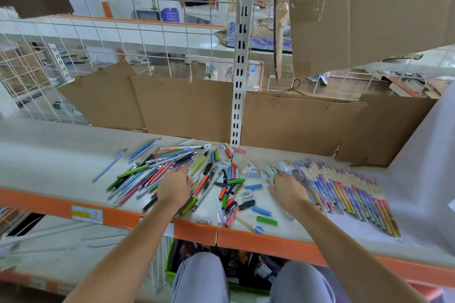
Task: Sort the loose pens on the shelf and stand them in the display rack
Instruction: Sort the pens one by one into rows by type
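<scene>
A heap of loose pens [152, 170] in many colours lies on the grey shelf [49, 155], left of centre. My left hand [175, 187] rests on the right side of that heap, its fingertips among the pens; whether it grips one is hidden. Short pens, caps and erasers [234, 192] are scattered in the middle. A neat row of wrapped pens [344, 192] lies side by side at the right. My right hand [288, 189] lies at the left end of that row, fingers spread and touching the wrapped pens. No display rack is in view.
Cardboard sheets [182, 108] lean against the wire grid at the shelf's back, split by a white slotted upright [237, 106]. The shelf's orange front edge [194, 230] runs below my hands. A single lilac pen [109, 166] lies apart at the left. Another person stands far behind the grid.
</scene>
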